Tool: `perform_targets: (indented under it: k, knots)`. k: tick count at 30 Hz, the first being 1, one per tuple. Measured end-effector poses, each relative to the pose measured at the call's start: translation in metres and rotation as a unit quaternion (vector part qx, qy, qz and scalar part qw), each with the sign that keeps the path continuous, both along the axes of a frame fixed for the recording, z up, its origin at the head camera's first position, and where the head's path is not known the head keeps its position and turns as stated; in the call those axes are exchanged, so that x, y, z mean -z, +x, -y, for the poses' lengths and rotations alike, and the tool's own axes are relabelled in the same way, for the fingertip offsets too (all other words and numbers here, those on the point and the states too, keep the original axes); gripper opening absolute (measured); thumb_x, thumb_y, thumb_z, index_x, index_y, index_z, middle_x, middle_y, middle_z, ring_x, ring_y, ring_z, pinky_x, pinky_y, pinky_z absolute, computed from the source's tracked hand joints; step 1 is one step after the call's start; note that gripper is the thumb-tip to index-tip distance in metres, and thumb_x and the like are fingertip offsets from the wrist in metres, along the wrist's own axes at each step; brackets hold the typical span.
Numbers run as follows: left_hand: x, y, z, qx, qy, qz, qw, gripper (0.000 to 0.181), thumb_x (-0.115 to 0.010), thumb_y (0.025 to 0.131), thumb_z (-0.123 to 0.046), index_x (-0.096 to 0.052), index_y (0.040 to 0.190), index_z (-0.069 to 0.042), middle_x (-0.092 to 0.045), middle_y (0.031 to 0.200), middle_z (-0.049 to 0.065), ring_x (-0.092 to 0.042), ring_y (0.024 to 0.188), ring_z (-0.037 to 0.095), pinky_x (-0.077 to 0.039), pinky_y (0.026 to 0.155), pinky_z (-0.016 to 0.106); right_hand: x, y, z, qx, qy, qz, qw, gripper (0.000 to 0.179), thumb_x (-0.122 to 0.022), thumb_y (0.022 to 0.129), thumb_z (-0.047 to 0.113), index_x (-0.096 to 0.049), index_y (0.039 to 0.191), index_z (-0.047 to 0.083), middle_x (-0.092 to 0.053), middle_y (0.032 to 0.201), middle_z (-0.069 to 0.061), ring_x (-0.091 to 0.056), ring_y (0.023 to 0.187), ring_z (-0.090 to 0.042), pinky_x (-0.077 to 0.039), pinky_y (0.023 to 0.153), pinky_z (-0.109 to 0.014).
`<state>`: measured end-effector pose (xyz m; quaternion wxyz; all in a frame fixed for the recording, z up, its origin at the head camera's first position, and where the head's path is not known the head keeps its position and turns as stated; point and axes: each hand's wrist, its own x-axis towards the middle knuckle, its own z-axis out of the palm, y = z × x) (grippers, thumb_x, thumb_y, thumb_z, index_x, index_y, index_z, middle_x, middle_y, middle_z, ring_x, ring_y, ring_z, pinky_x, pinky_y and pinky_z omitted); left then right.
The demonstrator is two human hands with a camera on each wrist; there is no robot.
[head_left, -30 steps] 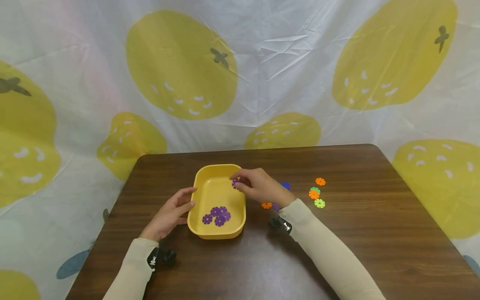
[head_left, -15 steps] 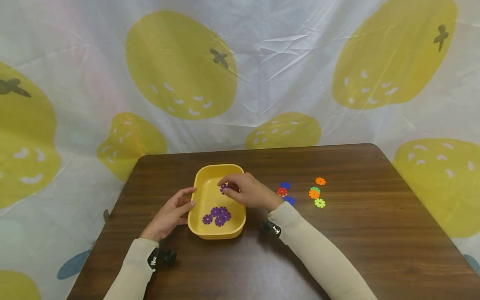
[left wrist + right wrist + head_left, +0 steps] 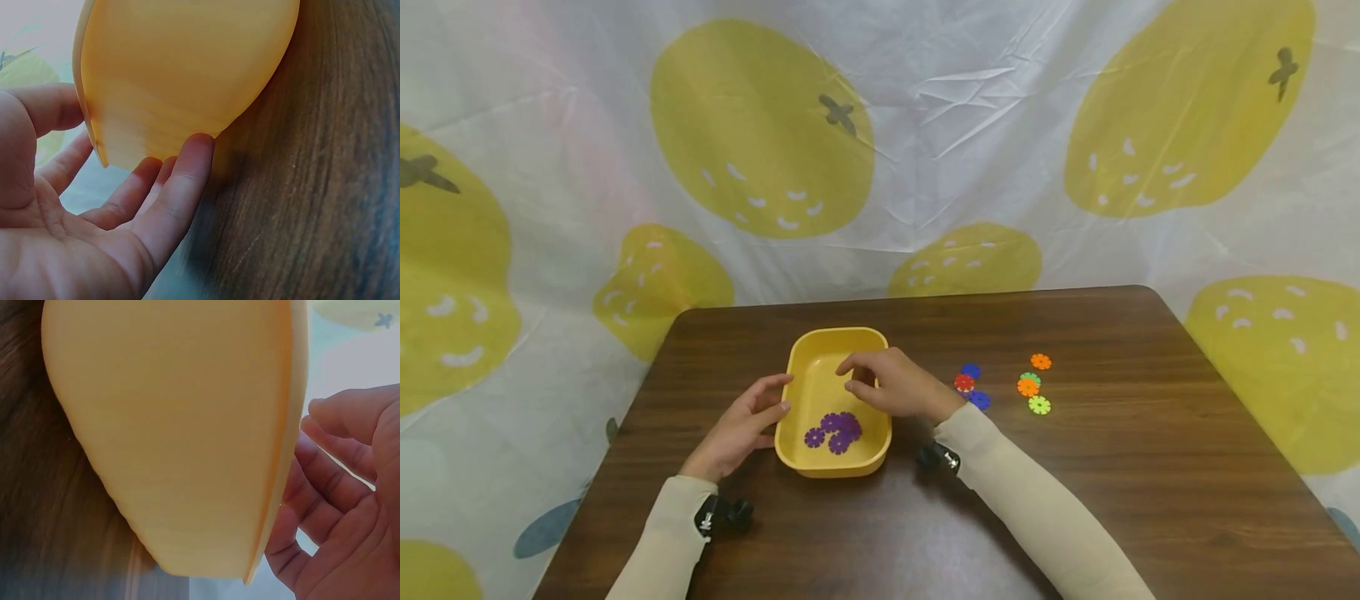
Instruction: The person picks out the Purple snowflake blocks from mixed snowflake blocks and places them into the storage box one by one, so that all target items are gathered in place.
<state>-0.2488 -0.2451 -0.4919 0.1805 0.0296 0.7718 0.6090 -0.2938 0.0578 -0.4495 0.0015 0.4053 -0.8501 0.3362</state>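
Note:
A yellow plastic basin (image 3: 807, 400) stands on the table with several purple snowflake discs (image 3: 838, 433) in its near end. My left hand (image 3: 737, 425) rests against the basin's left side, thumb and index fingertip at the rim. The left wrist view shows its fingers (image 3: 194, 162) spread along the outer wall, not wrapped round it. Over the basin's right rim is my right hand (image 3: 895, 383), thumb and index finger apart above the inside, holding nothing. In the right wrist view its fingers (image 3: 325, 481) are loosely bent beside the rim, partly hidden behind it.
Right of the basin lie blue discs (image 3: 979, 401), a red disc (image 3: 964, 382) and part of a purple one. Further right are two orange discs (image 3: 1041, 362), a green one and a lime one (image 3: 1040, 405). A printed curtain (image 3: 917, 192) hangs behind the brown table (image 3: 1112, 467).
My right hand has moved left over the basin and let go of a purple snowflake disc, which has dropped among the others. The left hand has stayed in place.

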Motion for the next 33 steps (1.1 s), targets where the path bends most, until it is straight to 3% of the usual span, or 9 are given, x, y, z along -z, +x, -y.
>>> perform_targets:
  k: [14, 23, 28, 33]
  knots:
    - [0.002, -0.001, 0.000, -0.007, -0.006, 0.002, 1.0000, 0.051, -0.062, 0.109, -0.032, -0.044, 0.157, -0.032, -0.054, 0.149, 0.019, -0.066, 0.125, 0.032, -0.063, 0.095, 0.047, 0.000, 0.003, -0.020, 0.032, -0.018, 0.005, 0.9993, 0.024, -0.069, 0.103, 0.019, -0.073, 0.123, 0.007, -0.070, 0.088, 0.004, -0.062, 0.077, -0.008, -0.056, 0.071, -0.024]
    - [0.002, 0.000, 0.000, -0.009, 0.000, 0.002, 1.0000, 0.052, -0.061, 0.109, -0.030, -0.043, 0.158, -0.031, -0.052, 0.152, 0.020, -0.064, 0.128, 0.034, -0.063, 0.094, 0.046, 0.000, 0.005, -0.048, 0.063, -0.047, 0.020, 0.9967, 0.019, -0.068, 0.104, 0.020, -0.073, 0.122, 0.017, -0.072, 0.088, 0.006, -0.063, 0.070, -0.011, -0.056, 0.065, -0.027]
    - [0.005, 0.001, -0.001, -0.007, 0.008, 0.005, 0.9999, 0.053, -0.061, 0.109, -0.031, -0.043, 0.158, -0.029, -0.051, 0.153, 0.022, -0.063, 0.130, 0.035, -0.063, 0.094, 0.047, 0.006, 0.005, -0.065, 0.085, -0.046, 0.040, 0.9945, 0.020, -0.069, 0.104, 0.023, -0.075, 0.122, 0.018, -0.077, 0.095, 0.006, -0.066, 0.075, -0.010, -0.058, 0.069, -0.029]
    - [0.005, 0.001, -0.002, -0.010, 0.007, 0.002, 0.9999, 0.054, -0.062, 0.108, -0.032, -0.043, 0.159, -0.029, -0.051, 0.152, 0.022, -0.063, 0.129, 0.034, -0.063, 0.093, 0.046, 0.015, 0.000, -0.085, 0.096, -0.040, 0.025, 0.9943, 0.018, -0.069, 0.103, 0.023, -0.075, 0.120, 0.019, -0.078, 0.098, 0.004, -0.065, 0.077, -0.009, -0.057, 0.070, -0.028]
